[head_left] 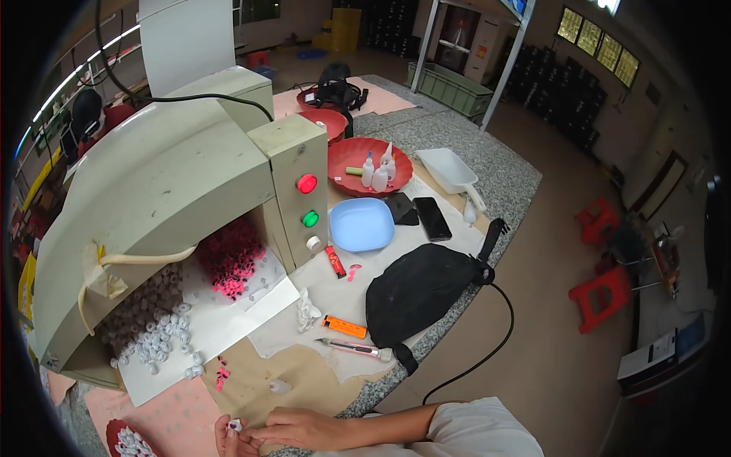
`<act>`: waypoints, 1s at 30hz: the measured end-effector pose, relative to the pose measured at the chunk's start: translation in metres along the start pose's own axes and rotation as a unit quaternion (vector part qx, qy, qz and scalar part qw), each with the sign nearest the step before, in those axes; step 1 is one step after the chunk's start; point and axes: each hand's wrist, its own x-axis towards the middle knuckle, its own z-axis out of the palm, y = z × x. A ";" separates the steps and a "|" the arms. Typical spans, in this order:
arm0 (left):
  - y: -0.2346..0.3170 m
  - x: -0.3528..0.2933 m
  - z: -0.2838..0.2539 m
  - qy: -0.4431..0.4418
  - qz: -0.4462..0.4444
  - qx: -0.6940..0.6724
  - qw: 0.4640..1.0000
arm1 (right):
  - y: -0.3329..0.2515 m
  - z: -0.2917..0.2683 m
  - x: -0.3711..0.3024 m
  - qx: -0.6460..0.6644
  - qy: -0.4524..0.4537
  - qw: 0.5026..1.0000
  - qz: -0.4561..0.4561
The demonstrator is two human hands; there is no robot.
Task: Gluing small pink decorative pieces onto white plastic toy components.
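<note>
Both hands sit at the lower edge of the view, at the near edge of the bench. The left hand shows only curled fingertips, pinched on a small white cap. The right hand lies across from the right, fingers pressed together and reaching to the same cap, its tips touching it. The cap is thus held between the two hands, just above the pink mat. A red dish of white caps sits just left of the hands. Further up the bench, loose white caps and pink caps spill from the mouth of a beige machine. An orange cutter, a second knife and a black bag lie to the right, well apart from the hands.
</note>
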 end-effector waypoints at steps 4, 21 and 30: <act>-0.001 0.005 0.014 0.003 -0.021 0.009 1.000 | 0.011 -0.013 -0.003 -0.037 0.033 0.998 -0.041; -0.025 0.010 0.063 0.084 -0.011 0.125 0.988 | 0.029 -0.042 -0.017 -0.105 0.049 0.993 -0.014; -0.019 0.029 0.047 0.123 0.076 0.188 0.972 | -0.021 -0.177 -0.011 -0.121 0.062 0.990 0.024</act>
